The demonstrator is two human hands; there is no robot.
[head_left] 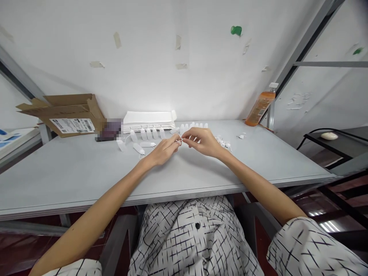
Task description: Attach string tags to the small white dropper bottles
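Note:
My left hand and my right hand meet above the middle of the table. Both are closed in a pinch, fingertips almost touching. A thin white piece shows between them, too small to identify. Left of my hands lie small white bottle-shaped pieces, some with thin cords. Several similar pieces stand in a row behind my left hand. Another row of translucent white pieces is partly hidden behind my right hand. Small white parts are heaped just right of that hand.
A stack of white sheets or trays lies against the wall. An open cardboard box and a blurred-out dark object are at back left. An orange drink bottle leans at back right. The grey table ends near my lap.

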